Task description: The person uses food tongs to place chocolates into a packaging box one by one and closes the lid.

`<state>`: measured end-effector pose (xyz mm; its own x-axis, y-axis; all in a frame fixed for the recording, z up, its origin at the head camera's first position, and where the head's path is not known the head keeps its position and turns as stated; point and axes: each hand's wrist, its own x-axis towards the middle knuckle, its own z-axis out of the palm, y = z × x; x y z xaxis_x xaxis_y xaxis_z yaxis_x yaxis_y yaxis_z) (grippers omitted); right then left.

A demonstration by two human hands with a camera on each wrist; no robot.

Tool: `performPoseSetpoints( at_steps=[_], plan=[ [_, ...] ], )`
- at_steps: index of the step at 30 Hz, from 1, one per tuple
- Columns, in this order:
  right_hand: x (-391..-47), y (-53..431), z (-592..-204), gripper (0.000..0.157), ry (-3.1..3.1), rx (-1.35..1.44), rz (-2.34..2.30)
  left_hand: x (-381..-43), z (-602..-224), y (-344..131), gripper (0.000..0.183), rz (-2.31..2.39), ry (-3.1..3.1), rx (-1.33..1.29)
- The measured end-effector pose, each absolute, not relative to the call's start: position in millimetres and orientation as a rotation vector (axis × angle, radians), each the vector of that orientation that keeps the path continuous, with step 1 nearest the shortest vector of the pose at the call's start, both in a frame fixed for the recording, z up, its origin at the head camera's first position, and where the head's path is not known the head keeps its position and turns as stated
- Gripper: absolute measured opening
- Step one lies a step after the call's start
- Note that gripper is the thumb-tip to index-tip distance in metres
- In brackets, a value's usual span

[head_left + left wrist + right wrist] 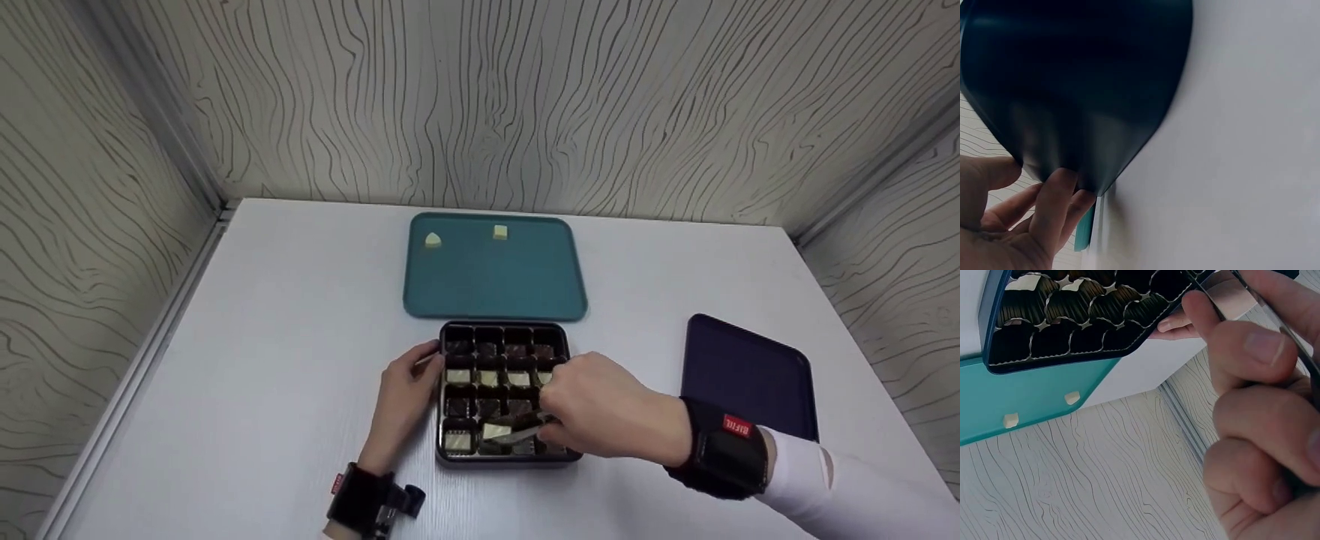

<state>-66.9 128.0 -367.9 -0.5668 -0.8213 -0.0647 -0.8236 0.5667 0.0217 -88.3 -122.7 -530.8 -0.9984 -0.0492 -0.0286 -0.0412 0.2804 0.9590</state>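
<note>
A dark box with a divided insert stands on the table, its compartments holding rows of dark and white chocolates. My right hand reaches over its front right part and grips metal tweezers. At the tweezers' tips, above the front row, is a white chocolate; whether both tips touch it I cannot tell. My left hand rests its fairly straight fingers against the box's left wall, thumb near the rim. Another white chocolate lies in the front left compartment.
Behind the box lies a teal tray with a triangular white chocolate and a square white chocolate on it. A dark blue lid lies to the right, partly behind my right wrist. Wood-grain patterned walls enclose the white table.
</note>
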Motion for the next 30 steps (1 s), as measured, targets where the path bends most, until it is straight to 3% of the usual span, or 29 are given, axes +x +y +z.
performPoseSetpoints(
  at_steps=[16, 30],
  plan=[
    [-71, 91, -369, 0.067, 2.677, -1.587, 0.375, -89, -532, -124, 0.041, -1.893, -2.494, 0.078],
    [-70, 69, -378, 0.033, 2.644, -1.597, 0.586, -90, -533, -122, 0.039, -1.889, -2.506, 0.122]
  ],
)
